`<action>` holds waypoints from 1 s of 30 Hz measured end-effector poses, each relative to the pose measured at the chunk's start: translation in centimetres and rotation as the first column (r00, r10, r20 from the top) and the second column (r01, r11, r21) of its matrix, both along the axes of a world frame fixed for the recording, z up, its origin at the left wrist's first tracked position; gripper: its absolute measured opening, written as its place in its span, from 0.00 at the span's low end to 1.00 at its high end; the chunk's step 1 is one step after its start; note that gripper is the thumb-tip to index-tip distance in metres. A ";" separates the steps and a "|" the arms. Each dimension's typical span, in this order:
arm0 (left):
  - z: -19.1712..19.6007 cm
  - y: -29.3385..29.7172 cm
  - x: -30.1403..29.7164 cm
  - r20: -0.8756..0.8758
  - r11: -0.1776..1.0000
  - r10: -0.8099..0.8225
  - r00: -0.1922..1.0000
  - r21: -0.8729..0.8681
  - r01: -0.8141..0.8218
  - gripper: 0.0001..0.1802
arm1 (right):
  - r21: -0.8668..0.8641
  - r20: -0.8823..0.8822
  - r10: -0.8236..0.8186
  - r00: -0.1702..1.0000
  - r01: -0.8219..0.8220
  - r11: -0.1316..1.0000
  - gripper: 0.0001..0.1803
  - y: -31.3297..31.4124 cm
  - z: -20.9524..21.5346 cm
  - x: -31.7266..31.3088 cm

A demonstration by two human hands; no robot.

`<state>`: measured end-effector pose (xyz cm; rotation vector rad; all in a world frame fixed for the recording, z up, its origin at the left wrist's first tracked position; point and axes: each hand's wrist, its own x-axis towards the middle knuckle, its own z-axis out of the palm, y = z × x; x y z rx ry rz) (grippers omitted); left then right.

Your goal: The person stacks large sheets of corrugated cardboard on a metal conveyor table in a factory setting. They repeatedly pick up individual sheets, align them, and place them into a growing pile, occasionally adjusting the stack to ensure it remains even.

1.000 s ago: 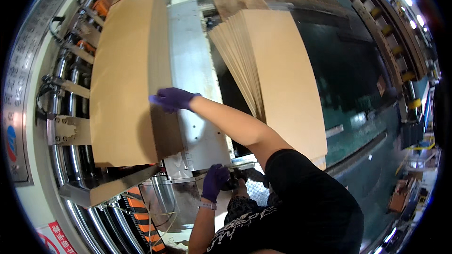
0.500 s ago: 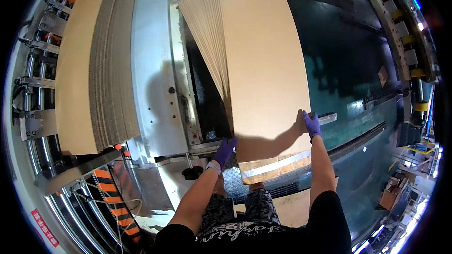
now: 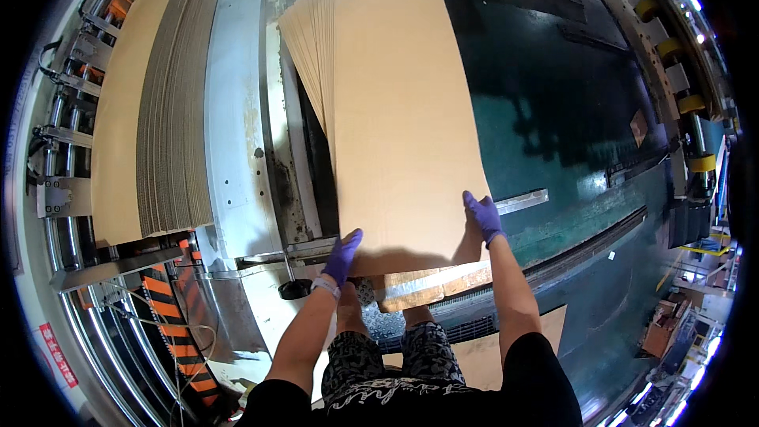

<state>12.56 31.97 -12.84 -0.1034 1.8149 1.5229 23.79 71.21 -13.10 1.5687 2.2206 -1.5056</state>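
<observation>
Between my hands lies a long tan cardboard sheet (image 3: pixel 403 119), on top of a stack whose lower sheets (image 3: pixel 310 63) fan out at the far left. My left hand (image 3: pixel 345 256), in a purple glove, grips its near left corner with the thumb over the edge. Also gloved in purple, my right hand (image 3: pixel 484 217) holds the right edge close to the near corner, thumb on top. Fingers of both hands are partly hidden beneath the cardboard, so how many sheets they hold cannot be told. Taped brown cardboard (image 3: pixel 411 289) shows below the near edge.
Left of a pale metal beam (image 3: pixel 236 111), a thick stack of corrugated cardboard (image 3: pixel 130 126) stands by machine rollers. An orange-and-black striped guard (image 3: pixel 180 336) is at the lower left. Green floor (image 3: pixel 553 142) extends right, with a roller rail (image 3: pixel 668 51) beyond.
My hands and the top sheet have shifted left in the view. The sheet's near end now overhangs more of the taped cardboard, and the fan at the left looks narrower.
</observation>
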 end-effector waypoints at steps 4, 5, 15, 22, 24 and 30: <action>8.1 -2.6 -2.0 0.137 0.997 0.055 0.989 -0.065 -0.047 0.26 | -0.013 -0.079 -0.039 0.996 0.038 0.999 0.34 -4.3 2.4 0.7; 9.4 -4.3 -2.4 0.200 0.994 0.088 0.976 -0.080 -0.073 0.26 | -0.028 -0.079 -0.061 0.995 0.059 0.998 0.34 -5.7 3.0 0.5; 31.6 -4.0 2.1 -0.499 0.885 -0.170 0.850 -0.456 -0.091 0.36 | -0.351 -0.112 0.127 0.986 -0.158 0.923 0.31 -19.9 0.8 -2.6; 28.1 2.0 7.0 -0.718 0.840 -0.388 0.578 -0.534 -0.099 0.48 | -0.232 -0.389 0.343 0.855 -0.452 0.861 0.26 -14.0 5.7 -6.7; 27.5 2.6 7.7 -0.776 0.852 -0.357 0.520 -0.499 -0.159 0.45 | -0.328 -0.498 0.129 0.858 -0.324 0.887 0.27 -13.0 14.9 -8.5; 29.0 4.5 8.1 -0.707 0.938 -0.217 0.673 -0.341 -0.056 0.31 | 0.518 -0.457 0.687 0.565 -0.459 0.722 0.51 -16.4 32.2 -12.9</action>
